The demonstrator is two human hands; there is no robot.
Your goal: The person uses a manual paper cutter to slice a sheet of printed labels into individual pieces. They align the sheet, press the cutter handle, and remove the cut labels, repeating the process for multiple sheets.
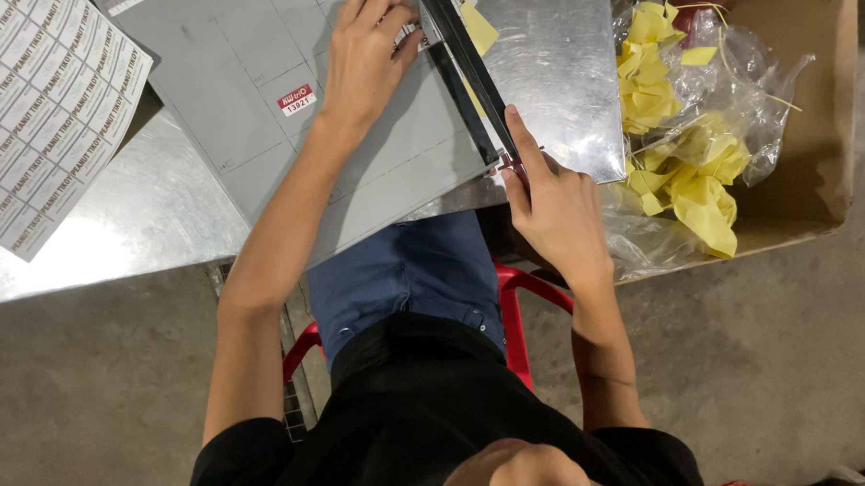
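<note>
A grey paper cutter board (246, 93) lies on a metal table (136, 223), with its black blade arm (468, 62) running along the right edge. My left hand (367, 54) presses flat on the board beside the blade, fingers over a small sheet near the top. My right hand (549, 204) grips the near end of the blade arm, index finger stretched along it. A yellow slip (478, 29) shows just right of the blade.
A sheet of printed white labels (45, 95) lies at the left. A cardboard box (811, 122) at the right holds a clear plastic bag of yellow paper scraps (685, 156). A red stool (507, 294) stands under me on concrete floor.
</note>
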